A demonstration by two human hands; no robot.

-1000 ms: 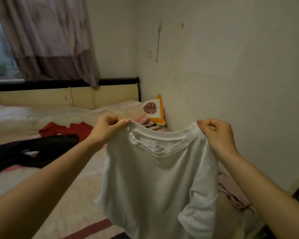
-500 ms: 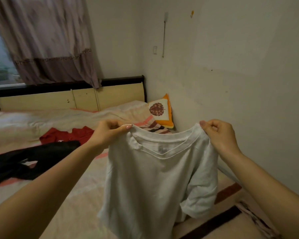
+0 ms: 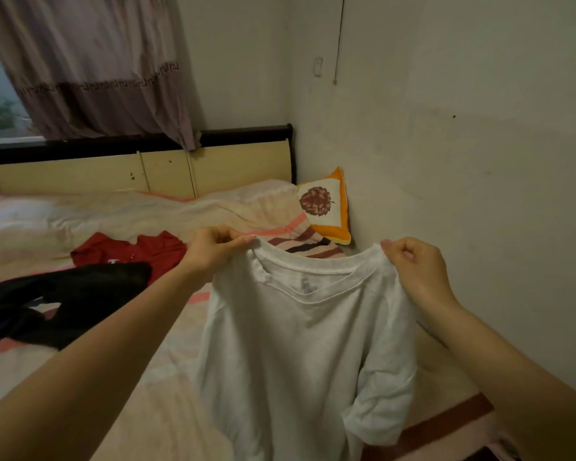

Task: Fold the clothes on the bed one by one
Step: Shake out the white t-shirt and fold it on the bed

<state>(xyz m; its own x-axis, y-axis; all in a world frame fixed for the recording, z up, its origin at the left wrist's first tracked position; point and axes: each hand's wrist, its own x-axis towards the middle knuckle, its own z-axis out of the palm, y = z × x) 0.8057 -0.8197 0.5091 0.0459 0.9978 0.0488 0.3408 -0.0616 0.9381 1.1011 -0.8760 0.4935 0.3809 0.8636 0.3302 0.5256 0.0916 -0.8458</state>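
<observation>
While both hands hold it up, the white T-shirt (image 3: 300, 347) hangs in the air over the near part of the bed (image 3: 80, 221), neckline up, body drooping straight down, one short sleeve dangling low on the right side. Left hand (image 3: 213, 251) pinches the left shoulder seam right by the collar, thumb on top, fingers curled; right hand (image 3: 413, 264) grips the opposite shoulder the same way. Fabric looks thin, light and limp, a bit creased, so no stiffness to rely on: expect it to sag and bunch wherever it isn't supported. Not slippery or fragile, I'd say. Shoulder points are the right grip for laying it flat; sleeve ends and hem next for the folds. Further back on the striped bedding lie a black garment (image 3: 64, 301) and behind it a red shirt (image 3: 130, 252), both unfolded. Orange-bordered pillow (image 3: 326, 207) sits in the far corner against the wall (image 3: 463, 144), by the headboard (image 3: 80, 171).
</observation>
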